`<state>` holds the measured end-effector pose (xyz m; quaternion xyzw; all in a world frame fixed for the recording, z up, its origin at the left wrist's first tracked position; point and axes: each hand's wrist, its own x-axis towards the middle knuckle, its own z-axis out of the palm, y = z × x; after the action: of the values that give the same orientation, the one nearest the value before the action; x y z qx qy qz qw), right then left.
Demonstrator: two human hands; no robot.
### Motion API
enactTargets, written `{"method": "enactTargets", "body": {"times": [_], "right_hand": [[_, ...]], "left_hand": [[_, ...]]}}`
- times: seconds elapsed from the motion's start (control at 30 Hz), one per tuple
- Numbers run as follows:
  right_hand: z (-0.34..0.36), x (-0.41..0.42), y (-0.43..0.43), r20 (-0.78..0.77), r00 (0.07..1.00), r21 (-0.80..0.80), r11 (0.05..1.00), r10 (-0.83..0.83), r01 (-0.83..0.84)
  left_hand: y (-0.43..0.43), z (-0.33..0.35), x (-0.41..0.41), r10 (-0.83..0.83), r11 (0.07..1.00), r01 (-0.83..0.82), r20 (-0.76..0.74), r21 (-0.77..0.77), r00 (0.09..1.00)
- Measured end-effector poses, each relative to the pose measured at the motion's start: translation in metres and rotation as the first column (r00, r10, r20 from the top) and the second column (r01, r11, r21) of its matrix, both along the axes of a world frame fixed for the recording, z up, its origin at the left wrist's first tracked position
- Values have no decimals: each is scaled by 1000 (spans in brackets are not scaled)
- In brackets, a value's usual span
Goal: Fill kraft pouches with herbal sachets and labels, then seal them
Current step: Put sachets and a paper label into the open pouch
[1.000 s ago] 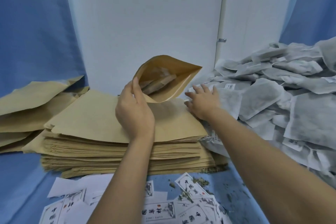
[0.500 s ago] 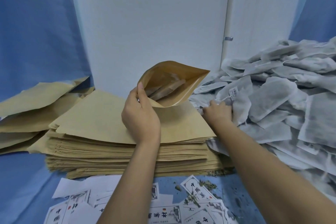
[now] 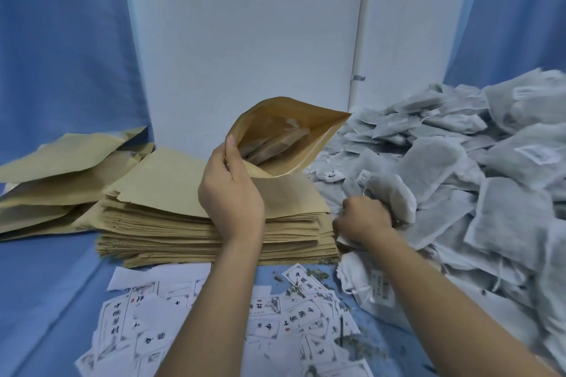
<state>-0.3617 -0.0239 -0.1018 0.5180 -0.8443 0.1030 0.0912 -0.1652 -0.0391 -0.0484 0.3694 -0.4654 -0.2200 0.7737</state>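
Observation:
My left hand pinches the near rim of a kraft pouch and holds it with its mouth open toward me, above a stack of flat kraft pouches. Several sachets lie inside the pouch. To the right, my right hand is closed in a fist round a grey herbal sachet at the left edge of a big heap of sachets. Printed paper labels are scattered on the blue cloth in front of the stack.
More kraft pouches lie loosely piled at the left. A white wall panel stands behind, with blue cloth on both sides. Herb crumbs dot the cloth near the labels.
My right hand went from lying flat at the stack's edge into the sachet heap, then closed round a sachet and drew it back. The left hand kept the open pouch nearly still.

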Motion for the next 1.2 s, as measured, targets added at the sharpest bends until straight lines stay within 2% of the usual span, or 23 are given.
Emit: {"method": "enactTargets", "body": {"times": [0.27, 0.33, 0.43, 0.53, 0.7, 0.73, 0.8, 0.93, 0.97, 1.07, 1.13, 1.2], "right_hand": [[3, 20, 41, 81, 997, -108, 994, -8, 17], [2, 31, 47, 186, 982, -221, 975, 44, -2], [-6, 48, 49, 340, 907, -417, 904, 248, -92], [-11, 59, 55, 487, 791, -457, 880, 371, -131], [-1, 67, 68, 611, 560, -666, 746, 560, -19], [2, 67, 70, 613, 547, -682, 731, 570, 3], [9, 65, 73, 592, 605, -652, 757, 533, -29], [25, 70, 79, 520, 740, -451, 873, 426, -186], [28, 73, 81, 487, 753, -447, 867, 442, -220], [37, 85, 86, 388, 764, -577, 782, 516, -235], [37, 86, 86, 288, 854, -643, 749, 434, -164], [36, 85, 87, 186, 941, -685, 724, 282, -82]], "left_hand": [[38, -10, 14, -68, 998, 68, 27, -14, 997], [46, -15, 15, -77, 997, 78, 52, -23, 996], [55, -19, 16, -76, 997, 79, 87, -23, 993], [63, -22, 17, -79, 997, 80, 107, -6, 991], [70, -26, 21, -88, 995, 94, 125, -42, 988], [71, -27, 22, -81, 994, 89, 131, -60, 988], [73, -28, 23, -66, 993, 78, 129, -90, 989], [72, -25, 26, -70, 994, 76, 62, -84, 996], [72, -25, 27, -70, 994, 75, 56, -84, 996], [74, -26, 28, -72, 994, 76, 59, -72, 996], [75, -27, 27, -74, 995, 78, 71, -56, 995], [75, -28, 28, -74, 996, 78, 72, -52, 995]]}}
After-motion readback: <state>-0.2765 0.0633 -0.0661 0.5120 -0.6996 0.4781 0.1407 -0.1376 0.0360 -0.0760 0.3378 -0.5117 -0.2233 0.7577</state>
